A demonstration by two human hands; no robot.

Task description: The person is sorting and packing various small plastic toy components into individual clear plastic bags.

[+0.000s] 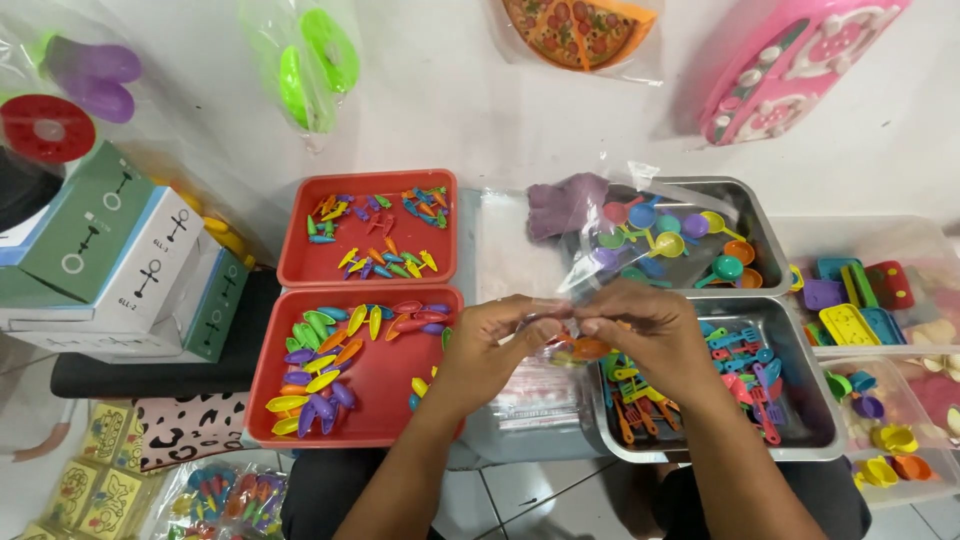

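My left hand (492, 345) and my right hand (648, 335) meet over the middle of the work surface. Both pinch the top edge of a small clear plastic bag (575, 338) with orange and other coloured toy pieces inside. Under the hands lies a stack of clear bags (535, 400). To the left of my left hand, a red tray (375, 405) holds colourful leaf-shaped toy pieces. Right of my right hand, a metal tray (815, 425) holds small toy forks and tools.
A second red tray (300, 265) of small carrot-like pieces sits behind the first. A far metal tray (760, 235) holds toy spoons and a purple lump. Clear bins (915, 470) of toy dishes stand at right, boxes (120, 255) at left, packaged toys on the wall.
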